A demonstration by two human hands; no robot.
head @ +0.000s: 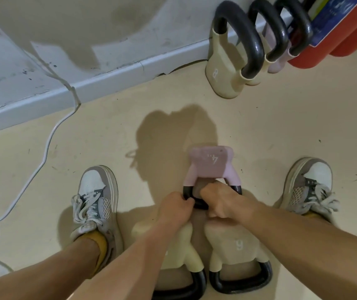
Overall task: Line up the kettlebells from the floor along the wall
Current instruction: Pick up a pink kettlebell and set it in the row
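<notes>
Both hands are closed on the black handle of the pink kettlebell (211, 164), which carries the number 4: the left hand (174, 210) grips the left part of the handle and the right hand (223, 201) grips the right part. This kettlebell is between the 2 shoes, over the beige floor (292, 126), well apart from the wall (86, 35). Under the forearms stand 2 cream kettlebells (236, 245) side by side. Along the wall, at the upper right, 3 kettlebells (220, 70) are already in a row, the nearest marked 8, next to a red box (335, 40). A white cable (45, 152) lies on the floor at the left.
</notes>
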